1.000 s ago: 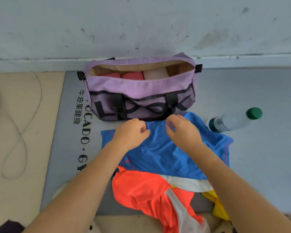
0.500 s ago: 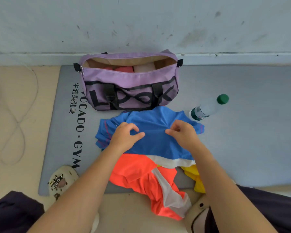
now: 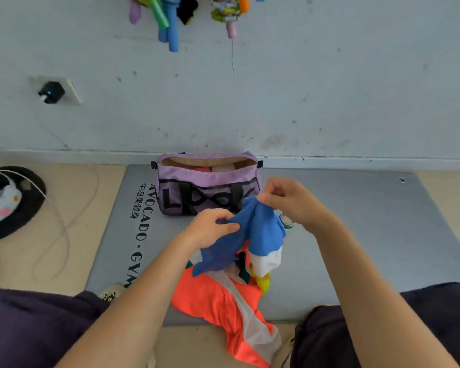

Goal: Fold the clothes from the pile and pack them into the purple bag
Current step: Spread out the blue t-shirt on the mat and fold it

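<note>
**Blue garment lifted from the pile; bag partly packed**

A blue garment (image 3: 252, 235) is held up above the pile, just in front of the purple bag (image 3: 207, 192). It is pinched at one upper edge by the left hand (image 3: 210, 229), with thumb and fingers curled onto the cloth, and at a higher point by the right hand (image 3: 290, 200), whose fingertips are closed on the fabric. Each grip is therefore closed on the blue garment. The cloth hangs bunched between the two hands, with a white part (image 3: 266, 261) drooping below; whether that part belongs to the same garment cannot be told.

Below it, an orange garment (image 3: 218, 301) with a pale stripe is spread loosely across the near edge of the grey mat (image 3: 356, 235), and a yellow piece (image 3: 263, 281) shows beside it. These are judged to be unfolded and not yet dealt with.

The purple bag stands open on the mat against the wall. Inside it, folded or rolled items in red and pale tones (image 3: 210, 168) are seen, so part of the packing is judged to be done. At least the blue, orange and yellow pieces are left.

A bottle (image 3: 287, 221) is mostly hidden behind the right hand. A cable (image 3: 64, 221) lies on the floor to the left.
</note>
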Demonstrator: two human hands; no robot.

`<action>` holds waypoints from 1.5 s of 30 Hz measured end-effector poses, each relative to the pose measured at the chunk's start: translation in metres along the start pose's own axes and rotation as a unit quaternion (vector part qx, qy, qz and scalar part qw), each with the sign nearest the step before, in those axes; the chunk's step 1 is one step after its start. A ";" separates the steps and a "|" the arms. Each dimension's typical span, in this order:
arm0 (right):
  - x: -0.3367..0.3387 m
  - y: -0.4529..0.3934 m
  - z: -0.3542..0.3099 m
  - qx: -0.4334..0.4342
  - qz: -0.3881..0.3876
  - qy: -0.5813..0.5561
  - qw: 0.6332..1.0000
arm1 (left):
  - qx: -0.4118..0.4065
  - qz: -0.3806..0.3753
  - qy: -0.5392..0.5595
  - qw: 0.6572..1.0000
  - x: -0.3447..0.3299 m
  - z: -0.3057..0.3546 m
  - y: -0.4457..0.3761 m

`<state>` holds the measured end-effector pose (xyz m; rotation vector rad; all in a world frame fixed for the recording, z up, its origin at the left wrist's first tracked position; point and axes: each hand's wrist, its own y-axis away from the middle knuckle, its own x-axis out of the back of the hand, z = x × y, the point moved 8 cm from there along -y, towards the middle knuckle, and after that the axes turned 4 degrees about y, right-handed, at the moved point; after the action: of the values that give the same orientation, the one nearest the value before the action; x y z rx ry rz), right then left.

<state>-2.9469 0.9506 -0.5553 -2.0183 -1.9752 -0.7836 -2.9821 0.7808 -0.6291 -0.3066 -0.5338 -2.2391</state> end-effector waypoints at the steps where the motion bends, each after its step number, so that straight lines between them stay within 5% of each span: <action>1: 0.008 0.008 -0.007 0.003 0.004 -0.020 1.000 | -0.005 0.007 0.011 1.000 0.004 0.008 0.006; 12: 0.065 0.061 -0.055 0.058 0.062 0.021 0.996 | -0.149 0.076 -0.037 0.985 0.058 0.121 0.058; 18: 0.052 0.062 -0.041 0.051 0.092 0.047 0.993 | 0.040 -0.101 -0.196 0.975 0.044 0.062 0.069; 21: 0.035 0.055 -0.022 0.011 0.080 0.101 0.992 | 0.058 -0.102 -0.237 0.964 0.040 0.043 0.066; 29: 0.020 0.043 -0.013 -0.015 0.084 0.147 0.985 | -0.013 -0.016 0.002 1.000 0.028 0.070 0.051; 34: -0.023 0.055 -0.013 -0.083 -0.130 0.067 0.986 | 0.012 -0.024 0.180 0.983 0.012 0.070 0.043; 39: -0.026 0.058 -0.008 -0.098 -0.132 0.041 0.985 | 0.021 -0.095 0.248 0.964 -0.003 0.079 0.039; 42: -0.014 0.061 -0.014 -0.102 -0.109 -0.006 0.989 | 0.013 -0.146 0.198 0.969 -0.011 0.089 0.041; 45: -0.007 0.063 -0.012 -0.104 -0.086 -0.025 0.991 | -0.034 -0.107 -0.002 0.994 0.001 0.097 0.036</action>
<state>-2.8877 0.9336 -0.5359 -2.0137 -2.2006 -1.0258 -2.9512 0.8041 -0.5331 -0.3002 -0.5135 -2.4682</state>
